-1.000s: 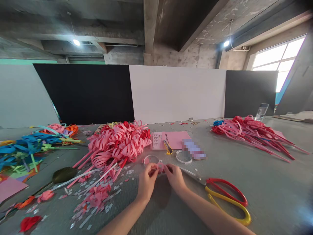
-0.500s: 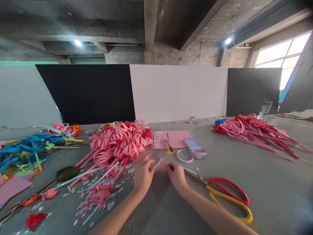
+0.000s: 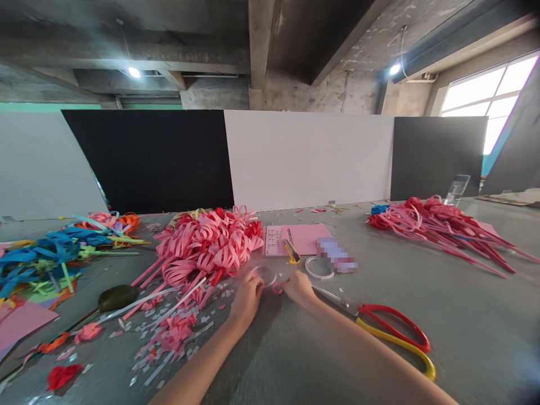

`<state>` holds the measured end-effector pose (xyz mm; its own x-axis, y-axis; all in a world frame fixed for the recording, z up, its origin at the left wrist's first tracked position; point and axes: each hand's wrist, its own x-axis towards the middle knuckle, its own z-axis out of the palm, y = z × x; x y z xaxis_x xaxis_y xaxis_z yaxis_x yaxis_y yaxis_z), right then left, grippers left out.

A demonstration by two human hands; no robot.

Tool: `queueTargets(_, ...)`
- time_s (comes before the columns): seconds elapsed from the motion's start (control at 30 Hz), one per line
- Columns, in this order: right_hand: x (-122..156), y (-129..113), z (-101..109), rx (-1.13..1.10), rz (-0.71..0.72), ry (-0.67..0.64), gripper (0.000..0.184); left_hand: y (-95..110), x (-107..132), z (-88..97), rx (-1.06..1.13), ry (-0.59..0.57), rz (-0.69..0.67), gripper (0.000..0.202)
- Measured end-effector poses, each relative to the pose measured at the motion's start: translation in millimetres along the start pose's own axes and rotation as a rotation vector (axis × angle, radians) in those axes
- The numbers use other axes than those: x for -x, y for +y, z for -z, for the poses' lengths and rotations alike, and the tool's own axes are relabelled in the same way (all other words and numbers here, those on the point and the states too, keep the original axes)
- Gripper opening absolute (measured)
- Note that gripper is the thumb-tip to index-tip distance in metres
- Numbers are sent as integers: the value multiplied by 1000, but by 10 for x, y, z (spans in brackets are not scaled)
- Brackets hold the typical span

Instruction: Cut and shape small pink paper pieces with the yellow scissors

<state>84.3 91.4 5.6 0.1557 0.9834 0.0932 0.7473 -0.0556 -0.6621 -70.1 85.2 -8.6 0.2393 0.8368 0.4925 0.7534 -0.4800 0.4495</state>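
Note:
My left hand (image 3: pixel 246 293) and my right hand (image 3: pixel 300 288) are close together above the table, fingers closed. Between their fingertips a small curled pink paper strip (image 3: pixel 277 288) shows, pinched at both ends; most of it is hidden by the fingers. A clear ring-shaped tape roll (image 3: pixel 265 274) lies just behind my left fingers. Beyond my right hand lies a white tape roll (image 3: pixel 319 269). Large scissors with one red and one yellow handle (image 3: pixel 396 339) rest beside my right forearm, their blades partly behind my wrist.
A pink sheet (image 3: pixel 310 236) carries a yellow utility knife (image 3: pixel 292 253), with a phone-like blurred item (image 3: pixel 336 255) beside it. Looped pink paper flowers (image 3: pixel 211 244) and paper scraps (image 3: pixel 172 337) lie left. More pink and red strips (image 3: pixel 430 225) lie right, near a clear stand (image 3: pixel 458 190).
My right hand has shifted slightly left and turned knuckles-up, coming a little closer to my left hand. The pink strip between them now looks curled.

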Motion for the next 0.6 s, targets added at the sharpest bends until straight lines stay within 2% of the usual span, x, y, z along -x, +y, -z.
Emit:
queueTargets(0.13,-117,-18,-29,44,-7,-35,17,-8,-4,1,15,32,-15,16)
queueTargets(0.27,-110,-55,-49,68,39,-19,18,5,8,17,26,45,-40,17)
queueTargets(0.5,-30,-136,-53,146,97,75,15,-10,15,2,21,38,-33,17)
queueTargets(0.6,47,-154,-59,177,187,148,20,-9,8,-12,16,38,-17,17)
